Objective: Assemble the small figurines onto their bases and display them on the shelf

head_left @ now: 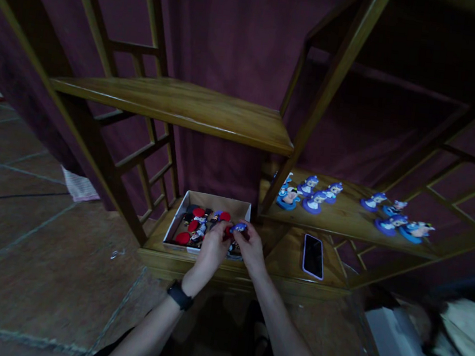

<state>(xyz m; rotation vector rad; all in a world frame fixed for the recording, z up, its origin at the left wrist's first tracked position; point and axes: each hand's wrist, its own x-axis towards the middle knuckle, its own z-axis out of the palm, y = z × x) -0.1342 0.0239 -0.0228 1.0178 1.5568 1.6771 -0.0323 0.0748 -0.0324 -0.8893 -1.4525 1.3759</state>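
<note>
My right hand (251,250) is closed on a small purple-blue figurine (239,227) over the right end of a shallow cardboard box (174,225). Close beside it, my left hand (212,250) has its fingers curled in over the box, next to a red piece (228,232). What the left fingers grip is partly hidden, and I cannot tell if they also touch the purple-blue figurine. Several figurines with round red bases (183,238) lie jumbled in the box, and my hands cover some of them.
The box stands on the low wooden shelf (156,240), with a phone (313,256) to the right. Several purple-based figurines (313,202) and blue-based figurines (416,230) stand on the raised shelf at right. A wooden shelf board (177,104) hangs above the box. A white box (403,343) is on the floor.
</note>
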